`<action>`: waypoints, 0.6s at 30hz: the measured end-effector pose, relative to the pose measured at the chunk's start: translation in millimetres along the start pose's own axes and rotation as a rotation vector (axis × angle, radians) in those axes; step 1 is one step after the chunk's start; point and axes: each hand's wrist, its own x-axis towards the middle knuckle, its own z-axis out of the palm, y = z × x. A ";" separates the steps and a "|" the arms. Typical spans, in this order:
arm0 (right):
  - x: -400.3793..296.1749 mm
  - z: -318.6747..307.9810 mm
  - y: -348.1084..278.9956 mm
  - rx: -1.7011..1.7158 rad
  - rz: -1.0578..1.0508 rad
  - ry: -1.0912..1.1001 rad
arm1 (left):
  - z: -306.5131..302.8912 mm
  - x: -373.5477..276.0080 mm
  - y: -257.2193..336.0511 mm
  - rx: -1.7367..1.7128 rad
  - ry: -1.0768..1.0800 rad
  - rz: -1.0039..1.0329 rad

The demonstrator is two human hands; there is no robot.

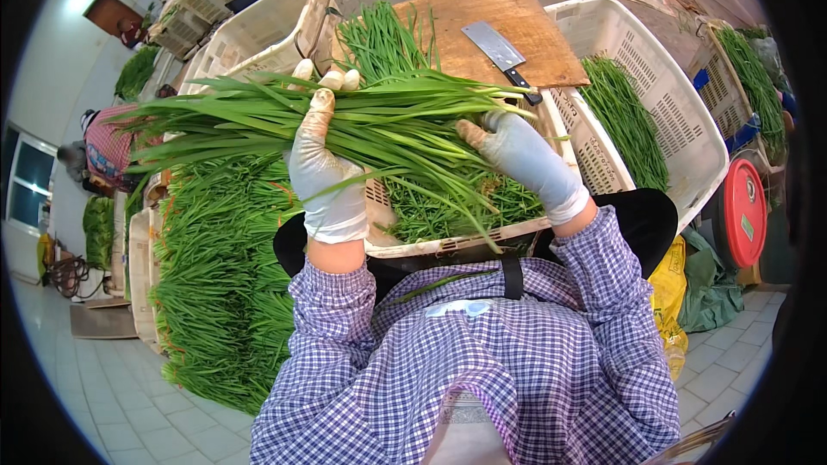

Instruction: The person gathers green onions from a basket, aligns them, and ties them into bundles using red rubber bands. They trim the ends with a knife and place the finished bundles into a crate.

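A loose bunch of garlic chives (387, 110) lies sideways across both my gloved hands, its leafy ends to the left and pale stem ends to the right. My left hand (326, 161) grips the bunch near its middle, thumb on top and fingertips showing beyond it. Near the stem ends, my right hand (526, 152) also holds it; the fingers are hidden under the leaves. Several strands hang down over a white plastic crate (452, 245) with chive scraps (439, 210) in it. Beyond the bunch, a cleaver (494, 45) and more chives (381, 42) rest on a wooden board (446, 6).
Tied chive bundles (219, 284) are stacked at my left. To the right stands a large white crate (685, 90) holding chives (627, 119), with a red-lidded bucket (746, 213) beside it. An open crate (265, 29) is at the far left. Another person (106, 142) bends over at the left.
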 end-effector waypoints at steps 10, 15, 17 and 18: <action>21.3 35.2 27.4 -0.821 -0.506 0.161 | 11.1 -11.9 -0.2 0.110 -0.086 0.018; 24.0 13.7 71.1 -1.031 -0.017 0.039 | 12.7 -7.3 19.4 0.131 0.031 0.119; 17.2 -8.1 109.7 -0.377 0.298 0.257 | 0.0 5.4 29.4 0.140 0.038 0.140; 9.2 -22.2 119.5 -0.424 0.323 0.147 | -0.1 7.8 34.8 0.174 0.084 0.176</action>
